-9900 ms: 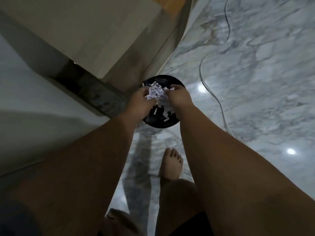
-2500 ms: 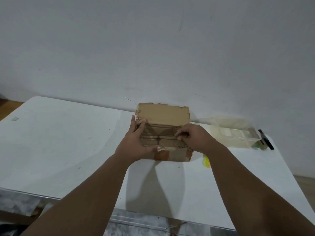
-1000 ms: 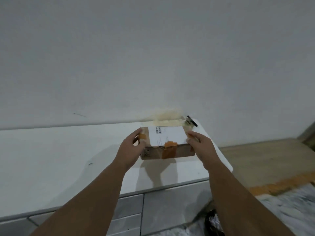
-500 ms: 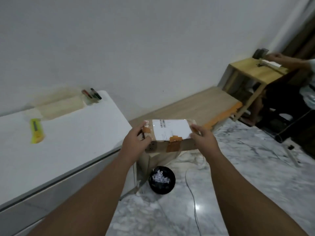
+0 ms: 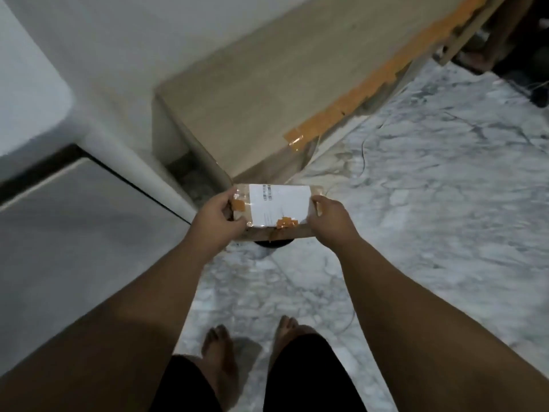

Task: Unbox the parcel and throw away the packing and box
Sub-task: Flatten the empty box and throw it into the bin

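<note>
Cardboard box: held in the air above the marble floor, with its broad top face turned toward the camera. I see a white shipping label covering most of that face, with a barcode near the label's far edge. Orange tape scraps sit at the left end and along the near edge.

The left hand grips the left end of the box. Its fingers are curled round that end, one tip at the far corner and another on the near edge. The right hand grips the right end, with one digit lying along the top edge. The rest of its fingers pass behind the box, so I cannot tell how they lie.

Directly below the box a black bin shows only as a dark curved rim past the near edge, and I cannot see inside it. Two bare feet stand on the floor nearer the camera, below black shorts. A thin cable trails across the marble to the right.

Beyond the box stands a low wooden platform against the wall, with an orange tape strip running along its floor-side edge. At the left I see the rounded corner of the white desk, with a pale drawer front beneath it.
</note>
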